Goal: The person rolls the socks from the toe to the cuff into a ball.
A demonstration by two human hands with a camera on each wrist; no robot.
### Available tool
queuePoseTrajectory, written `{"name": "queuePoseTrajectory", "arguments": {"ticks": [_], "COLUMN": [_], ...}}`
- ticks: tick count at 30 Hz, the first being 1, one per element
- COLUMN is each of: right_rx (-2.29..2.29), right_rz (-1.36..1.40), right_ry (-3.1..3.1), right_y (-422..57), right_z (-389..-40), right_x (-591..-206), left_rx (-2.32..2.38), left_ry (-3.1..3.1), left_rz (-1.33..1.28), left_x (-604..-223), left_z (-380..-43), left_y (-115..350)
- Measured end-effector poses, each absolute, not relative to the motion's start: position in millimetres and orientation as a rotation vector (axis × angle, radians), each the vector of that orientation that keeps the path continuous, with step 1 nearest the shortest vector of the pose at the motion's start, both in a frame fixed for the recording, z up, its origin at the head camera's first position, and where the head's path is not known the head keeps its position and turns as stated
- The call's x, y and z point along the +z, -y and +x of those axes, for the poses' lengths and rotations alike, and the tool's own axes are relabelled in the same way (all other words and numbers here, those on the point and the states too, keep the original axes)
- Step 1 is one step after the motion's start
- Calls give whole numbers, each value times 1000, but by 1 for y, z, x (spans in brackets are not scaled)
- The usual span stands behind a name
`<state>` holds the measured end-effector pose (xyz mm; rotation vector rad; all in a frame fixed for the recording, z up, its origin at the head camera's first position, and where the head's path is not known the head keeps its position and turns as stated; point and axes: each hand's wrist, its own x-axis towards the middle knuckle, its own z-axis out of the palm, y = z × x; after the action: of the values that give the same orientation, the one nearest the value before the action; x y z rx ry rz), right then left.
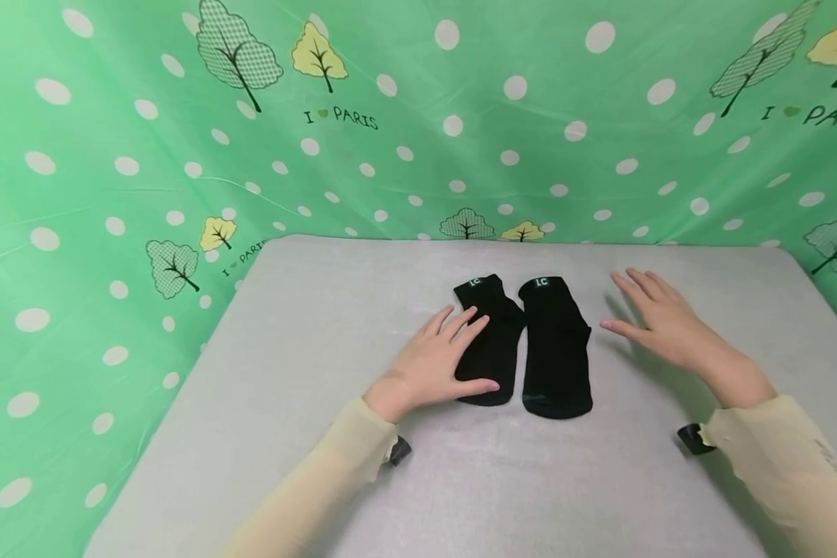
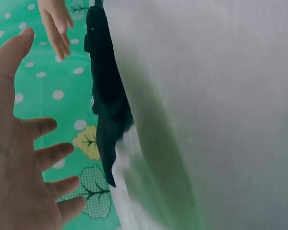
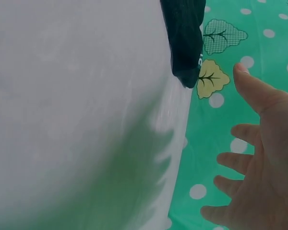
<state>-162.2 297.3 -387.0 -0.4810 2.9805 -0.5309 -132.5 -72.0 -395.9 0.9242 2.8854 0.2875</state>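
Observation:
Two black ankle socks lie flat side by side on the table, cuffs toward the far edge with pale "LC" lettering. My left hand (image 1: 432, 360) hovers with spread fingers over the left sock (image 1: 498, 349), hiding part of it in the head view. To the right of the right sock (image 1: 556, 349), my right hand (image 1: 663, 322) is held above the table, fingers extended and holding nothing. The left wrist view shows dark sock fabric (image 2: 110, 81) beyond my fingers, with a gap between. In the right wrist view, a sock cuff (image 3: 186, 72) appears apart from my right hand (image 3: 261, 158).
The light grey table (image 1: 307, 325) has rounded far corners. Behind it and at its sides hangs a green polka-dot cloth (image 1: 363, 178) with printed trees. Small black devices (image 1: 695, 439) sit at both cream sleeves (image 1: 781, 457).

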Motion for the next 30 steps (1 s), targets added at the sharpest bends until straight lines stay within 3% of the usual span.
{"name": "queuePoseTrajectory", "arguments": {"ticks": [30], "right_rx": [-615], "right_rz": [-520], "right_ry": [-2879], "right_y": [-268], "right_z": [-178], "right_x": [-390], "left_rx": [547], "left_ry": [-2782], "left_rz": [910], "left_x": [-405], "left_z": [-116], "left_y": [39]}}
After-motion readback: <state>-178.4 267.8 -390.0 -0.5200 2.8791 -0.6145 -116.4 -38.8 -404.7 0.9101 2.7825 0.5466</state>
